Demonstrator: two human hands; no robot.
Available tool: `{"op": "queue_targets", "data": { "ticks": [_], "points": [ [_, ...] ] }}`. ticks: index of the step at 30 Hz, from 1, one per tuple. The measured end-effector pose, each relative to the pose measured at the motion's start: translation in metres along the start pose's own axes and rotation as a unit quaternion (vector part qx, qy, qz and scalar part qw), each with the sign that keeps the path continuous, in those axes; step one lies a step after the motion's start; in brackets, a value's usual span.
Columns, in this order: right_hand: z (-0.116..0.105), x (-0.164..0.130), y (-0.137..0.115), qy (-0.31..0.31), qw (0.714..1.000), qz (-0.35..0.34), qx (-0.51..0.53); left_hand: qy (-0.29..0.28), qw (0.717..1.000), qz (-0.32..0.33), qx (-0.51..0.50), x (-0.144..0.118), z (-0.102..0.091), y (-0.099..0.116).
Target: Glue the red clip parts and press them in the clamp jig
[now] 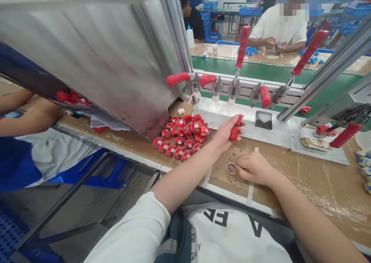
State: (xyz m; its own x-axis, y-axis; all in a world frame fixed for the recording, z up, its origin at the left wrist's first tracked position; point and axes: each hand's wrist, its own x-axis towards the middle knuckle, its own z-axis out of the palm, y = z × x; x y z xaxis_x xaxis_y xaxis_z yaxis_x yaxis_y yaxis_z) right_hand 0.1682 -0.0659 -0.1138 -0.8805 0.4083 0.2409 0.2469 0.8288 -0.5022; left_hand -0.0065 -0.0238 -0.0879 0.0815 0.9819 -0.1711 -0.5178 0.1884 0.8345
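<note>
My left hand (226, 131) is closed around a few small red plastic parts (236, 129), held just right of a heap of several like red parts (182, 136) on the wooden bench. My right hand (253, 167) rests on the bench in front of me, fingers curled beside a small round clear dish (231, 167); whether it pinches anything is hidden. Beyond the hands lies a white fixture plate (220, 114) with a dark block (263, 120) carrying a pale heart shape.
A row of red-handled toggle clamps (240, 62) stands behind the plate. A large slanted metal chute (95, 58) fills the left. A person's arm (26, 112) is at far left. Two people work across a green conveyor (261, 72). Another clamp (344, 133) sits at right.
</note>
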Motion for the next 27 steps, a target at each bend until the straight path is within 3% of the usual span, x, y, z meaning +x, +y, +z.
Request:
{"op": "queue_targets", "data": {
  "ticks": [1,3,6,8,11,13,17,27],
  "points": [
    [0.000,0.001,-0.001,0.001,1.000,0.001,0.012,0.007,0.996,0.035,0.080,0.002,-0.003,-0.006],
    [-0.001,0.001,-0.003,0.010,0.999,0.011,0.043,0.020,0.963,0.103,0.250,0.002,-0.009,-0.015],
    [-0.006,-0.001,-0.002,0.063,0.992,0.042,0.104,-0.012,0.908,0.132,0.397,-0.001,-0.019,-0.022],
    [-0.011,-0.005,0.004,0.150,0.975,0.089,0.140,-0.052,0.896,0.118,0.424,-0.002,-0.023,-0.023],
    [-0.019,-0.010,0.016,0.322,0.916,0.184,0.151,-0.090,0.883,0.094,0.452,-0.001,-0.026,-0.023],
    [-0.021,-0.010,0.025,0.380,0.888,0.221,0.137,-0.095,0.871,0.081,0.476,0.001,-0.026,-0.024],
    [-0.021,-0.005,0.038,0.362,0.896,0.230,0.113,-0.086,0.852,0.060,0.514,0.002,-0.025,-0.026],
    [-0.016,0.003,0.046,0.336,0.915,0.194,0.112,-0.091,0.847,0.040,0.523,0.001,-0.021,-0.020]
  ]
}}
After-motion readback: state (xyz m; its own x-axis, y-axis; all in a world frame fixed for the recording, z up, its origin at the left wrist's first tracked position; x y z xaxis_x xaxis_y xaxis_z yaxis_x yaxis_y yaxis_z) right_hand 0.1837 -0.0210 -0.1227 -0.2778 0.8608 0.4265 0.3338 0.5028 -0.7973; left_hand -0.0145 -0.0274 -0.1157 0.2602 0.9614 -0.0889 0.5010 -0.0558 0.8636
